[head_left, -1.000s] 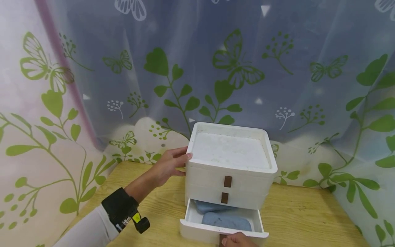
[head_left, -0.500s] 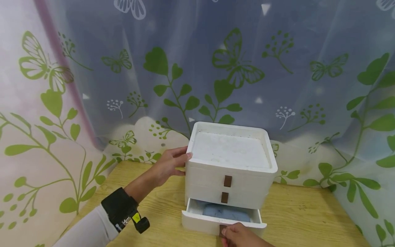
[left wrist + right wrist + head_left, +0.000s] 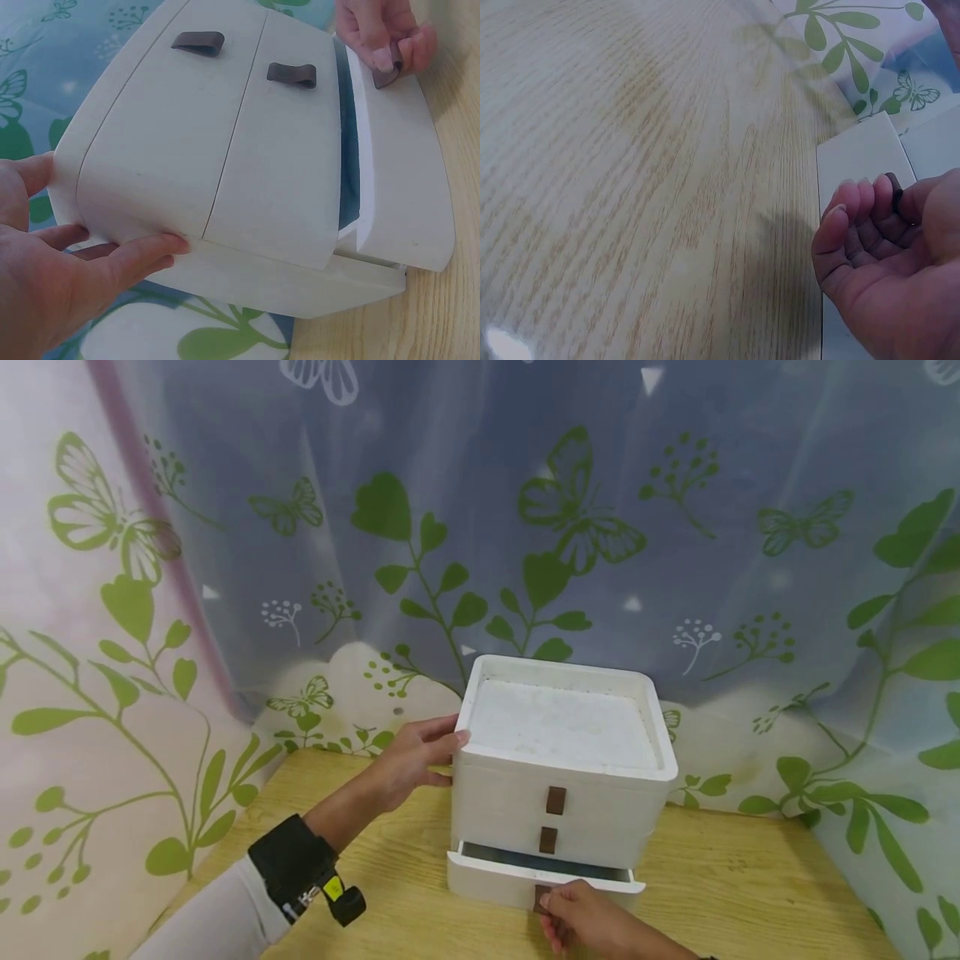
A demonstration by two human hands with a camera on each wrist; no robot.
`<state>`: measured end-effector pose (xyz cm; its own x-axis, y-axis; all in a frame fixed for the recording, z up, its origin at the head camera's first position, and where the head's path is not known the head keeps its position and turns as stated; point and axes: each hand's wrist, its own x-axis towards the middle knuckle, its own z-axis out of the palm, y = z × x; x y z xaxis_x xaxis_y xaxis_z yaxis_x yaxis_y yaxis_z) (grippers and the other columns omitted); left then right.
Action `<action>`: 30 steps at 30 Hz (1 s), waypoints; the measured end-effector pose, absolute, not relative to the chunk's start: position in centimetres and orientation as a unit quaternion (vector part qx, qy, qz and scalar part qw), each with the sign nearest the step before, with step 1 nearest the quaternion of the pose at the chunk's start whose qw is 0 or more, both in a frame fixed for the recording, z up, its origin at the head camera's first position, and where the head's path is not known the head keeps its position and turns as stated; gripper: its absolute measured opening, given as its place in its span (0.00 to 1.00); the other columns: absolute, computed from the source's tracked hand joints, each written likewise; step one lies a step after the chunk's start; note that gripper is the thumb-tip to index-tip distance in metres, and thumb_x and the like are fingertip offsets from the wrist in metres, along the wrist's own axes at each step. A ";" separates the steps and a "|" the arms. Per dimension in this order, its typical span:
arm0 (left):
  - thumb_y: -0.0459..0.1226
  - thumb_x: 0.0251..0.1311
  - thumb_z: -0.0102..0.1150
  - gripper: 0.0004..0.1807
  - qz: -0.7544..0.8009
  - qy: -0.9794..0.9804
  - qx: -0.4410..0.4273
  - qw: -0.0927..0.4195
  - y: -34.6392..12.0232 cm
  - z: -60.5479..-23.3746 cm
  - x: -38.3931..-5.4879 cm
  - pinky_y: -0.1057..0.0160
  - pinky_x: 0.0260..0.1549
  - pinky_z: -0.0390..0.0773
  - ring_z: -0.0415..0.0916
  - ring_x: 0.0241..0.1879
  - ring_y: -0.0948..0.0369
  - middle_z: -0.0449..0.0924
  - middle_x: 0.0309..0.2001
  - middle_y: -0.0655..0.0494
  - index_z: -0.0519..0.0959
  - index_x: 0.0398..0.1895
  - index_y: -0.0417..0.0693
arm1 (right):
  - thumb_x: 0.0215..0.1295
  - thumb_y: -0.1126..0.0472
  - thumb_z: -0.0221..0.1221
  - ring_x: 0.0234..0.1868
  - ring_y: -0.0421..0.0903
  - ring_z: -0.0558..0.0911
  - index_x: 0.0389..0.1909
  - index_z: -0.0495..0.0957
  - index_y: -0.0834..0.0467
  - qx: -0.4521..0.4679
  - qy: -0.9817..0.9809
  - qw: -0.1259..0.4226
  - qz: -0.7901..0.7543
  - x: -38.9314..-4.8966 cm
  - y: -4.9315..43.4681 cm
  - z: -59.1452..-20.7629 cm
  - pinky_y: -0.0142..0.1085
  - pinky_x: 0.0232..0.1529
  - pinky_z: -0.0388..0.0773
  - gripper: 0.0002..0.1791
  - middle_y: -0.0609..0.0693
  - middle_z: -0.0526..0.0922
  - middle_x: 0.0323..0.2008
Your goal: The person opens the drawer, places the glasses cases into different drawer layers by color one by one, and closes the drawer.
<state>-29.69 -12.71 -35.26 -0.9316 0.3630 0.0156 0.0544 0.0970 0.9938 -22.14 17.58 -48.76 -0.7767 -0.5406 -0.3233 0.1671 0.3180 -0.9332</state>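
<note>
A white drawer cabinet (image 3: 510, 810) with brown loop handles stands on the table. Its bottom drawer (image 3: 491, 878) is pulled out a little, leaving a narrow gap with something blue inside (image 3: 349, 150). My right hand (image 3: 588, 917) pinches the drawer's brown pull tab (image 3: 386, 75) between thumb and forefinger; the right wrist view shows the other fingers of this hand (image 3: 885, 255) curled in. At the cabinet's left side, my left hand (image 3: 412, 764) rests with spread fingers against the side wall and upper edge, the thumb at the front corner.
Wood-grain table (image 3: 742, 877) surrounds the cabinet on both sides. Right behind it hangs a curtain (image 3: 480, 527) printed with butterflies and leaves, which also runs along the left and right. The cabinet's top is a shallow rimmed tray (image 3: 562, 727).
My right hand has pushed the bottom drawer inward, away from me, and the blue pouch-like things inside have mostly gone out of sight. The left hand has stayed in place.
</note>
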 end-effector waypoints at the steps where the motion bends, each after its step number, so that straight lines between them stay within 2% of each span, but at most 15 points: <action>1: 0.49 0.75 0.57 0.34 0.656 0.731 0.145 0.117 -12.7 -35.2 -29.7 0.39 0.60 0.81 0.75 0.69 0.42 0.69 0.76 0.48 0.63 0.80 0.52 | 0.80 0.61 0.45 0.24 0.38 0.77 0.27 0.76 0.59 -0.122 0.751 0.309 -0.570 -22.2 17.5 -48.8 0.29 0.28 0.73 0.19 0.46 0.78 0.22; 15: 0.48 0.75 0.58 0.35 0.663 0.725 0.143 0.121 -12.6 -35.4 -29.8 0.39 0.60 0.81 0.76 0.68 0.41 0.70 0.75 0.45 0.63 0.80 0.51 | 0.80 0.61 0.46 0.21 0.38 0.76 0.23 0.75 0.60 -0.126 0.754 0.270 -0.585 -23.8 17.5 -49.3 0.30 0.27 0.72 0.21 0.45 0.77 0.19; 30: 0.49 0.75 0.58 0.35 0.663 0.723 0.148 0.121 -12.6 -35.3 -29.8 0.38 0.60 0.80 0.75 0.69 0.41 0.69 0.75 0.46 0.62 0.80 0.51 | 0.81 0.60 0.46 0.23 0.38 0.76 0.27 0.76 0.57 -0.120 0.749 0.287 -0.585 -24.8 17.6 -49.1 0.31 0.29 0.72 0.19 0.45 0.78 0.24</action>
